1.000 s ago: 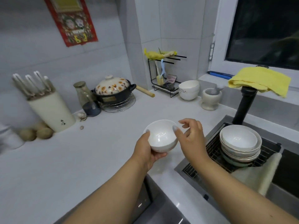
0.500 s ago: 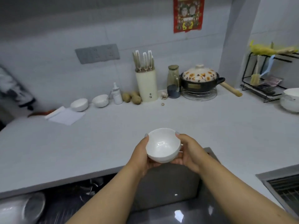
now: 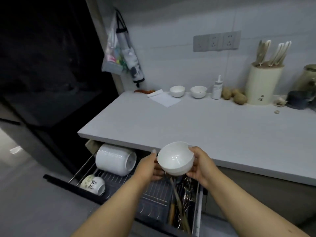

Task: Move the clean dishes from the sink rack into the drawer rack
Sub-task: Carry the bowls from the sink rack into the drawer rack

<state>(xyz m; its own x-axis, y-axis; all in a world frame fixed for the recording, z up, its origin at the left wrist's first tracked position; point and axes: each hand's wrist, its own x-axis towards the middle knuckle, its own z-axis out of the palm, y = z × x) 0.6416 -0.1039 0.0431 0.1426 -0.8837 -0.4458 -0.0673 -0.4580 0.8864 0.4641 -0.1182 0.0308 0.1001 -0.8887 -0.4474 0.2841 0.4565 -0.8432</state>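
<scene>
While both hands' fingers (image 3: 192, 150) cup it, white bowl (image 3: 175, 159), above drawer rack (image 3: 153, 189)

Open drawer rack (image 3: 153, 190): wire floor lying bare centrally; white jar (image 3: 114, 159) and mug (image 3: 93, 184) occupying the left, utensils (image 3: 183, 199) apparently crowding the right.

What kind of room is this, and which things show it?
Most likely a home kitchen: a knife block and potatoes stand on the counter, and a pulled-out drawer rack below it holds dishes and cutlery.
</scene>
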